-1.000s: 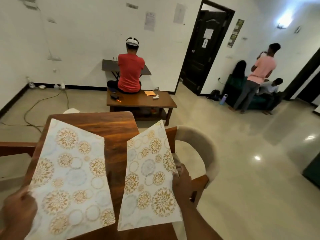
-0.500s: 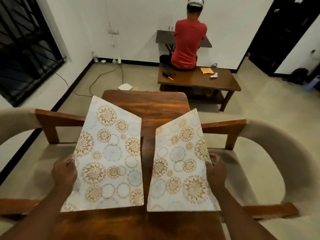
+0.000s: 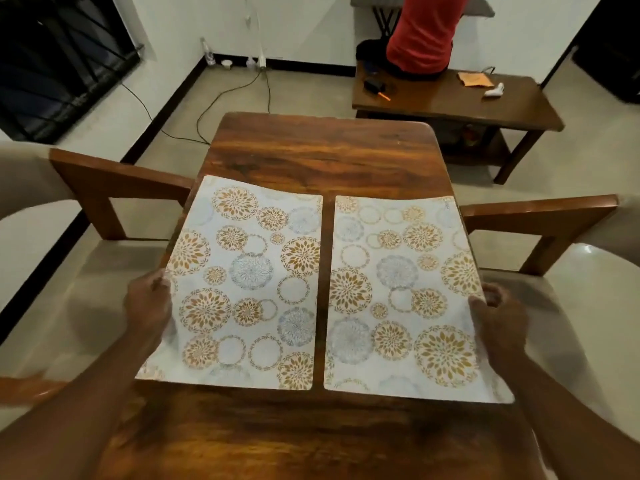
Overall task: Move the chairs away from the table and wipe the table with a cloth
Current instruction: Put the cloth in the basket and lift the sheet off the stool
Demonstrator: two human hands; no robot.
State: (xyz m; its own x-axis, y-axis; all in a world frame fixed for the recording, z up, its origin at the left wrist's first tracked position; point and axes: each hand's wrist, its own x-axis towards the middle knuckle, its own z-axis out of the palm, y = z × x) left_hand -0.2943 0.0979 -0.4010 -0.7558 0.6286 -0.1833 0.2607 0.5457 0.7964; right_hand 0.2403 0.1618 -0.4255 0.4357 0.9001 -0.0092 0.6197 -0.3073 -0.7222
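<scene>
Head view: wooden tabletop (image 3: 322,150) dead centre, two patterned placemats side by side on it, narrow gap between. Left hand (image 3: 149,303) grip pinches outer edge of left placemat (image 3: 242,285), right hand (image 3: 498,323) grip curled round outer edge of right placemat (image 3: 401,296). Left chair (image 3: 114,178) and right chair (image 3: 540,216) tucked right against tabletop sides. No clue where cloth is. Low bench (image 3: 450,95) further back, person in red (image 3: 422,32) sitting on it.

Glossy wooden table (image 3: 322,150), matt patterned placemats (image 3: 242,278)

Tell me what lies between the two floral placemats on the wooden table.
Only a narrow strip of bare brown wooden table separates the left floral placemat from the right floral placemat; the head view shows it.
</scene>
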